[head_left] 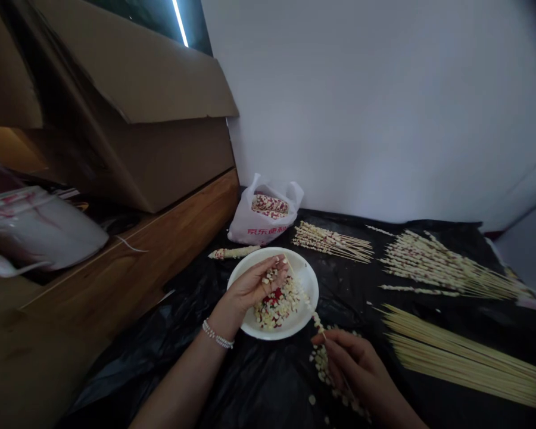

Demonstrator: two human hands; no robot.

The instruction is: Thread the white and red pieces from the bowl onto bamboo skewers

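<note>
Over a white bowl (pixel 310 286) of cream and dark red kernels (pixel 277 310), my left hand (pixel 261 283) is palm up with several kernels in its cupped fingers. A beaded bracelet circles that wrist. My right hand (pixel 355 357) pinches a thin skewer (pixel 318 322) beside the bowl's lower right rim. Pale kernels are threaded along the skewer, and its tip reaches toward my left fingers. More kernels lie on the black plastic sheet (pixel 245 381), partly hidden under my right hand.
Behind the bowl stand a white plastic bag (pixel 261 226) of corn cobs and a single cob (pixel 234 252). Threaded skewers (pixel 333 241) and a larger bundle (pixel 438 262) lie right, above bare sticks (pixel 455 357). Left are a cardboard box (pixel 170 155) and a white container (pixel 49 226).
</note>
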